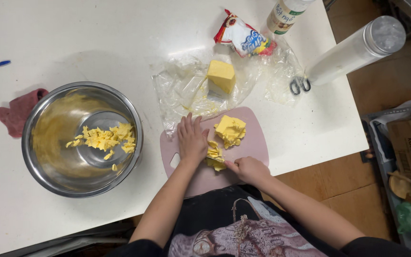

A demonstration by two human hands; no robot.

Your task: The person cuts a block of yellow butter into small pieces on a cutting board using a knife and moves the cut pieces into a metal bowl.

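On the pink cutting board (248, 143), the left hand (191, 139) lies flat, fingers spread, pressing on a small heap of yellow butter pieces (214, 156). The right hand (249, 170) is clenched around what seems to be a knife (213, 158), mostly hidden; its blade runs sideways from that grip toward the left hand, under its palm. A bigger butter chunk (230, 130) sits just beyond both hands. Farther left stands a steel bowl (39, 157) on the white table (72, 43).

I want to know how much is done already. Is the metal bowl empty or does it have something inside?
Not empty. The metal bowl holds yellow butter pieces scattered across its bottom, well below the rim.
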